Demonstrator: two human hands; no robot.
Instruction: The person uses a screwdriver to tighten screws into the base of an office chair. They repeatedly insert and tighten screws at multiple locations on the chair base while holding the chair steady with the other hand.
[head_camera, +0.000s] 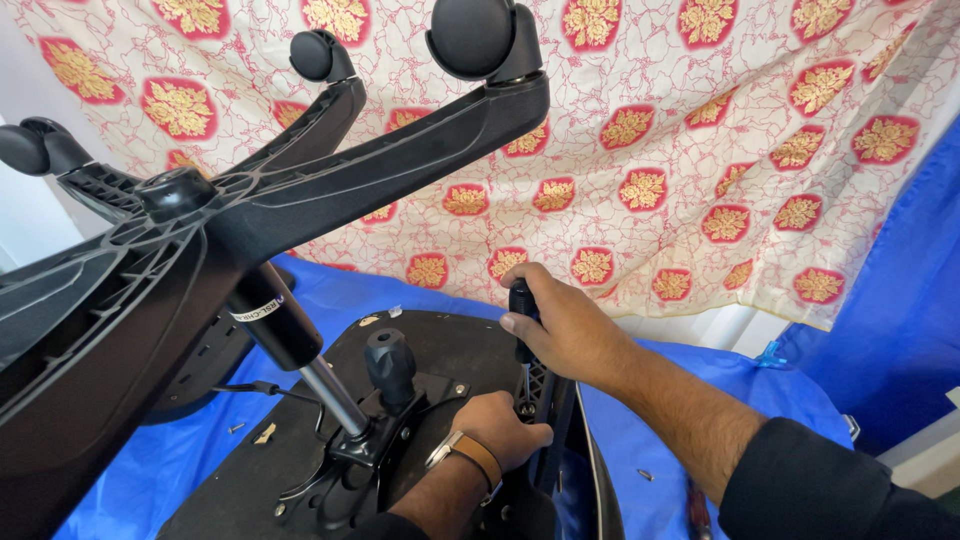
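An office chair lies upside down on a blue sheet (170, 465). Its black five-arm wheel base (300, 195) sticks up at the left on a gas cylinder (290, 340). My right hand (565, 325) grips the black handle of a screwdriver (522, 300), held upright with its tip down at the edge of the seat underside (450, 345). My left hand (500, 430), with a brown-strap watch on the wrist, rests on the seat plate right beside the screwdriver tip. A black adjustment knob (390, 360) stands just left of it.
A white cloth with red and gold flower patches (680, 150) hangs behind. Loose screws (645, 474) and small bits lie on the blue sheet. Black castors (470, 35) top the base arms overhead at the left.
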